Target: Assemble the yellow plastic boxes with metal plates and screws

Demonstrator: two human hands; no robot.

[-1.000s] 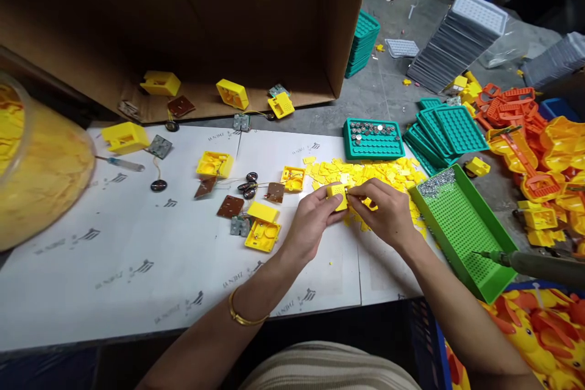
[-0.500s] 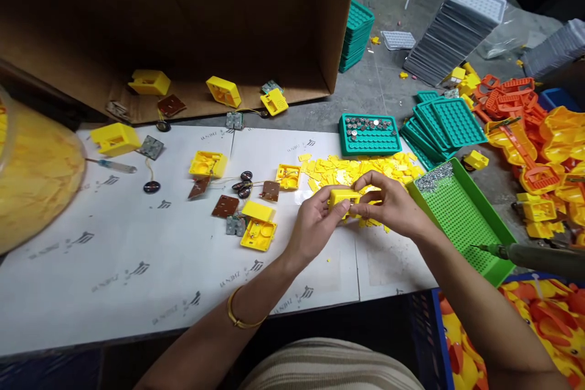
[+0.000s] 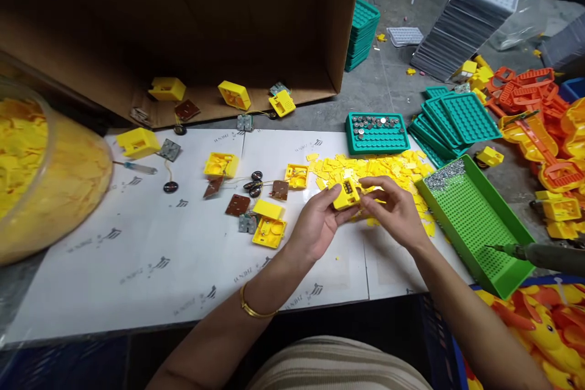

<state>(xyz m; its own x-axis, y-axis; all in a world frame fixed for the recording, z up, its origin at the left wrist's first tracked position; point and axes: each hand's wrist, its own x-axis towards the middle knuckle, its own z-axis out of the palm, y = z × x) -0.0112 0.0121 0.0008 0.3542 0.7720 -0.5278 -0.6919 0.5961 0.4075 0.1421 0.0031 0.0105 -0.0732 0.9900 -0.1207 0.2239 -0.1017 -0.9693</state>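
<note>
My left hand (image 3: 317,222) holds a small yellow plastic case (image 3: 346,194) between thumb and fingers, with a dark slotted part showing on its upper face. At the case's right side, my right hand (image 3: 393,210) has its thumb and fingertips close together on the edge; whether a small piece is between them is hidden. Flat yellow pieces (image 3: 388,164) lie heaped just behind and under the hands. To the left are open yellow housings (image 3: 269,232), brown boards (image 3: 238,205), a grey circuit board (image 3: 247,223) and black round speakers (image 3: 256,184) on wires.
Behind the heap sits a teal tray (image 3: 378,143) of small round metal parts. A green basket (image 3: 479,231) with screws is at right, an electric screwdriver (image 3: 548,255) over it. A cardboard box (image 3: 338,42) stands at the back, a yellow-filled tub (image 3: 77,183) at left.
The yellow case has been turned, so its dark slotted part now shows. My right hand has shifted slightly at its edge. The whole view has swung a little to the left.
</note>
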